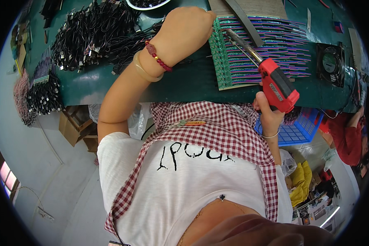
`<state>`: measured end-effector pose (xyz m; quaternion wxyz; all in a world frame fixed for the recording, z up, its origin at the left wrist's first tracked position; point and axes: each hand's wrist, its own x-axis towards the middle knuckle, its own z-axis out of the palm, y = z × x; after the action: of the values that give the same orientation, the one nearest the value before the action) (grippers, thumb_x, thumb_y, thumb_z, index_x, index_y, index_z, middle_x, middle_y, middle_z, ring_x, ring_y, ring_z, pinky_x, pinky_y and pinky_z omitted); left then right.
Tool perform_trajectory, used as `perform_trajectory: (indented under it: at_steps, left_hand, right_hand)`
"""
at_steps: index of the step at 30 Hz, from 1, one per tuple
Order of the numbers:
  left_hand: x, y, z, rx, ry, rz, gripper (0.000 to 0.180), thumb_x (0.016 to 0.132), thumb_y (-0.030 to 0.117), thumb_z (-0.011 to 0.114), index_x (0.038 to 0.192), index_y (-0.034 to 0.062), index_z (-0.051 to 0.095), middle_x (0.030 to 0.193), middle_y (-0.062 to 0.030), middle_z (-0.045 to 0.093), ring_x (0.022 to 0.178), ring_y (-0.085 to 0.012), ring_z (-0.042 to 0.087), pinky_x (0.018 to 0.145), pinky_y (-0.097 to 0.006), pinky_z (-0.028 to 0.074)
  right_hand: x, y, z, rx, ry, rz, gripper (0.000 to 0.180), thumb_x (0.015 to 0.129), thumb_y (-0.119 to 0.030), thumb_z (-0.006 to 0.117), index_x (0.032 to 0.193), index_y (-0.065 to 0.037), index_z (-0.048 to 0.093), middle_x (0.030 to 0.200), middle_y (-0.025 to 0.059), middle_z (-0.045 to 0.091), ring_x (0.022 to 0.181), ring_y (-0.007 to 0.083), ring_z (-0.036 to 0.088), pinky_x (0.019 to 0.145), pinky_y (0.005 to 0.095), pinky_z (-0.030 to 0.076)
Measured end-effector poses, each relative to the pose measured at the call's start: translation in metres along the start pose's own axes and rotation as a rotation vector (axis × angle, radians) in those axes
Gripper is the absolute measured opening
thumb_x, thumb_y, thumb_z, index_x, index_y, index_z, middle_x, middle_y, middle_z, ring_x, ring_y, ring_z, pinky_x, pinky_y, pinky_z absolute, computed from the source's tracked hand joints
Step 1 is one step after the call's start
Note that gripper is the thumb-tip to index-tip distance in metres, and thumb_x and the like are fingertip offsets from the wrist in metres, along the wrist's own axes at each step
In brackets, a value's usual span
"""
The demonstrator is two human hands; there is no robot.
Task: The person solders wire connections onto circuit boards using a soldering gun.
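Observation:
My right hand [269,117] is wrapped round the handle of a red and black soldering gun [276,88]. The gun's metal tip points up and left, over a panel of green circuit boards [222,69] with rows of thin coloured wires [270,53] running off to the right. At the panel's upper left edge is my left hand [188,30], closed, its fingertips turned away and hidden. What it holds, if anything, cannot be made out. Just left of that hand lies a large heap of black cables with small metal plugs [96,35].
A grey flat strip [246,24] lies across the panel's top. To the right sits a black square fan [330,63]. A white bowl [147,5] of dark parts stands at the back. Wire bundles [45,88] hang over the left edge; a blue crate [297,131] is below the table.

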<state>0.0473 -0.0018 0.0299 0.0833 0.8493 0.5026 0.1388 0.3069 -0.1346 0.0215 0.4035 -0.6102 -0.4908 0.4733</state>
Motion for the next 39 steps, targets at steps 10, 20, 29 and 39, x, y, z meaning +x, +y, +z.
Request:
perform_trajectory:
  at_steps: [10, 20, 29, 39]
  left_hand:
    - [-0.002, 0.004, 0.0, -0.053, 0.034, -0.009, 0.013, 0.076, 0.016, 0.058, 0.072, 0.0031, 0.054, 0.064, -0.0132, 0.057, 0.061, -0.031, 0.058, 0.055, -0.04, 0.046]
    - [0.0, 0.005, 0.001, -0.036, 0.051, 0.006, 0.013, 0.075, 0.014, 0.057, 0.071, 0.003, 0.054, 0.061, -0.0126, 0.057, 0.059, -0.031, 0.058, 0.054, -0.04, 0.046]
    - [0.0, 0.006, 0.001, -0.003, 0.022, -0.005, 0.013, 0.075, 0.015, 0.057, 0.072, 0.0028, 0.054, 0.061, -0.0132, 0.057, 0.06, -0.0314, 0.058, 0.054, -0.041, 0.046]
    - [-0.003, 0.019, -0.013, 0.109, 0.022, -0.055, 0.012, 0.075, 0.017, 0.06, 0.075, 0.0057, 0.057, 0.068, -0.0075, 0.057, 0.069, -0.0264, 0.058, 0.063, -0.037, 0.044]
  right_hand:
    - [-0.002, 0.001, 0.003, 0.018, -0.014, -0.017, 0.023, 0.082, -0.002, 0.059, 0.104, 0.005, 0.053, 0.062, 0.0035, 0.054, 0.052, 0.009, 0.05, 0.049, 0.0217, 0.039]
    - [-0.003, 0.002, 0.0, -0.043, -0.009, -0.05, 0.028, 0.082, -0.002, 0.058, 0.109, 0.006, 0.052, 0.062, 0.0044, 0.054, 0.051, 0.0094, 0.049, 0.049, 0.0219, 0.039]
    - [0.001, -0.012, 0.005, 0.07, 0.021, -0.011, 0.029, 0.082, 0.003, 0.053, 0.11, 0.008, 0.05, 0.059, 0.0052, 0.051, 0.049, 0.0098, 0.046, 0.048, 0.0225, 0.038]
    - [0.006, -0.02, 0.004, 0.098, 0.024, 0.013, 0.03, 0.083, 0.002, 0.051, 0.111, 0.008, 0.047, 0.059, 0.0053, 0.048, 0.048, 0.01, 0.043, 0.047, 0.024, 0.038]
